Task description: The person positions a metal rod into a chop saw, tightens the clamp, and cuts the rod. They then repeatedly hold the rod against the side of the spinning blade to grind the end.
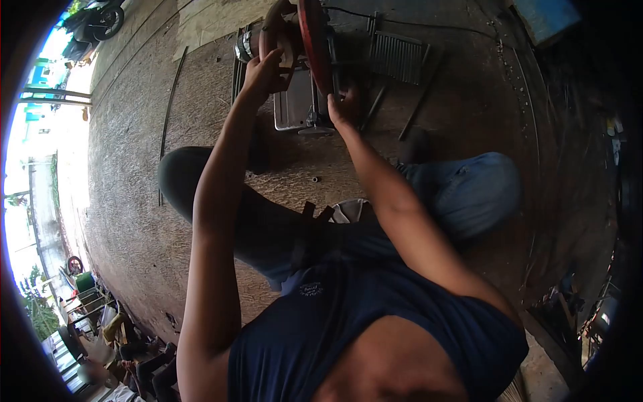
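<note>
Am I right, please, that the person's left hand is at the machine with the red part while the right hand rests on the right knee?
No: the right hand is not on the right knee but at the machine, by its red part's lower end, as the head view shows. The left hand is indeed there.

Machine pt. point(313, 43) is red, shirt point(288, 335) dk blue.

Two bare hands point(266, 74), one red-and-grey metal machine point(316, 50), upper centre.
One grey slatted metal panel point(398, 57), upper centre-right; one small round metal piece point(316, 179), centre; one blue box-like object point(546, 20), upper right.
</note>
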The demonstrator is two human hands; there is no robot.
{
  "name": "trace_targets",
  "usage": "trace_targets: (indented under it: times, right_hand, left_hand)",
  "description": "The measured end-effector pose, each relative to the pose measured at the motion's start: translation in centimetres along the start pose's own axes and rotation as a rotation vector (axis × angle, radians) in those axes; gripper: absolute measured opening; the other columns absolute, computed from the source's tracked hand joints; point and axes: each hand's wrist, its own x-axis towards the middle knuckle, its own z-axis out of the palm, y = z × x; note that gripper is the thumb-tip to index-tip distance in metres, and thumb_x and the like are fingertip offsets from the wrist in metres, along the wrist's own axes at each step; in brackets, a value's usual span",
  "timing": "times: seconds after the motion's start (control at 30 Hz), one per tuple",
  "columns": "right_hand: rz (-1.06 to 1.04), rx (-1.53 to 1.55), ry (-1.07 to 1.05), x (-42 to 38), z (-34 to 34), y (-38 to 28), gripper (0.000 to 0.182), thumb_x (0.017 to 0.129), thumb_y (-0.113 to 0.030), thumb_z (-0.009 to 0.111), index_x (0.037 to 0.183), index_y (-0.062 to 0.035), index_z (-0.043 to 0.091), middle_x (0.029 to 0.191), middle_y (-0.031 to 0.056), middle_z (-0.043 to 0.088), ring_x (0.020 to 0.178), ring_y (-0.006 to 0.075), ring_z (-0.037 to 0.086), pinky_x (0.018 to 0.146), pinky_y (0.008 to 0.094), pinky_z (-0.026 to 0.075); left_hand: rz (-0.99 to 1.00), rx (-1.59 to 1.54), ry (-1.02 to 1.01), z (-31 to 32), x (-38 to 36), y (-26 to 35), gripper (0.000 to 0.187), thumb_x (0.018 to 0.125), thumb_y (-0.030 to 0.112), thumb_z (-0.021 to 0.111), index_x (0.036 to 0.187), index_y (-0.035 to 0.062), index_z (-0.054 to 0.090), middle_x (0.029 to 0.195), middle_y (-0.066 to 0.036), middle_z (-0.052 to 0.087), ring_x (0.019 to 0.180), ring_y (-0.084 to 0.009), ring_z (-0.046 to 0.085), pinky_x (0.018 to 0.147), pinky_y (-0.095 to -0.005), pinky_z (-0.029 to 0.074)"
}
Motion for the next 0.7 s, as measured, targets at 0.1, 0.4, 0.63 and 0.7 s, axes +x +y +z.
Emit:
trace_targets:
  times: [0.1, 0.4, 0.63, 0.7]
  right_hand:
    - [-0.424, -0.155, 0.01, 1.3, -1.8, -7.6, 0.071, 0.079, -0.016, 0.067, 0.141, 0.0017, 0.037, 0.126, 0.0243, 0.051, 0.114, 0.0415, 0.052, 0.096, 0.0482, 0.045]
    - [-0.569, -0.234, -0.045, 3.3, -0.5, -13.3, 0.075, 0.085, -0.011, 0.065, 0.15, -0.0069, 0.026, 0.131, 0.0279, 0.047, 0.112, 0.0452, 0.056, 0.09, 0.0501, 0.051]
    - [-0.41, -0.481, -0.31, 5.0, -1.6, -17.4, 0.092, 0.09, -0.008, 0.061, 0.158, -0.0192, -0.001, 0.13, 0.0332, 0.047, 0.082, 0.0398, 0.063, 0.059, 0.046, 0.051]
    - [-0.437, -0.465, -0.298, 5.2, -1.4, -17.3, 0.092, 0.09, -0.006, 0.061, 0.158, -0.0188, 0.0, 0.129, 0.0336, 0.048, 0.081, 0.0395, 0.063, 0.059, 0.0456, 0.051]
  left_hand:
    - [0.032, 0.019, 0.008, 0.1, 0.6, 0.5, 0.04, 0.086, 0.034, 0.071, 0.1, -0.0016, 0.058, 0.085, -0.014, 0.065, 0.066, -0.0217, 0.067, 0.045, -0.0319, 0.051]
    - [-0.045, -0.086, -0.033, -0.4, 2.4, 3.1, 0.058, 0.084, 0.035, 0.075, 0.124, -0.0015, 0.053, 0.103, -0.016, 0.063, 0.085, -0.0237, 0.064, 0.059, -0.0344, 0.055]
    - [0.037, -0.098, -0.316, -1.2, 4.7, 4.9, 0.032, 0.089, 0.034, 0.065, 0.111, 0.0124, 0.058, 0.093, 0.0, 0.058, 0.084, -0.0112, 0.059, 0.065, -0.0356, 0.056]
    - [-0.095, -0.155, -0.213, -1.3, 7.5, 4.5, 0.027, 0.089, 0.031, 0.065, 0.106, 0.0112, 0.058, 0.094, 0.001, 0.058, 0.083, -0.011, 0.059, 0.066, -0.0355, 0.057]
